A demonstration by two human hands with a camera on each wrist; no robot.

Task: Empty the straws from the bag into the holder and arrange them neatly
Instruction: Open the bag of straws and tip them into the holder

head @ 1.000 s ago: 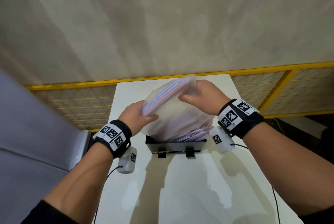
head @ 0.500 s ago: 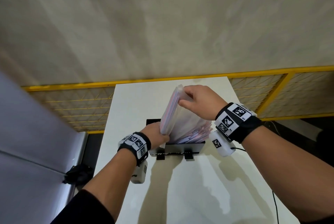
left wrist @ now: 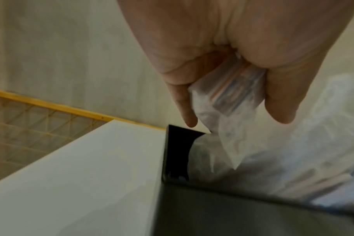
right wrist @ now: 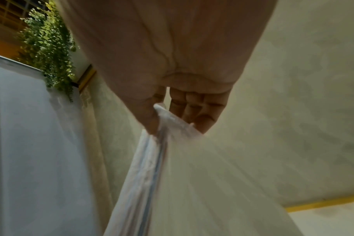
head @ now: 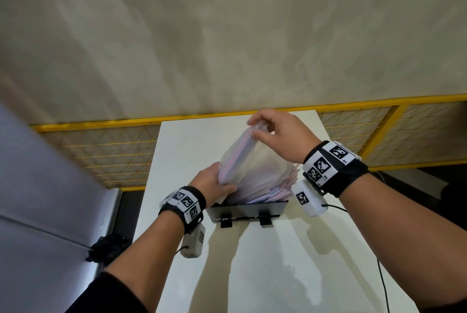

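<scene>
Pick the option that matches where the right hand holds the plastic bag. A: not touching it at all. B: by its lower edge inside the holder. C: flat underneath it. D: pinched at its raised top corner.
D: the right hand pinches the top corner of the plastic bag, lifted above the black holder, while the left hand grips its lower side.

Even, moderately dim indoor light. Arm shadows fall toward the viewer on the table (head: 278, 274), with faint sheen. Head view sharp at centre, wide-angle bending at edges. Both wrist views soft; bag (right wrist: 192, 183) motion-smeared, holder (left wrist: 232, 212) out of focus.
</scene>
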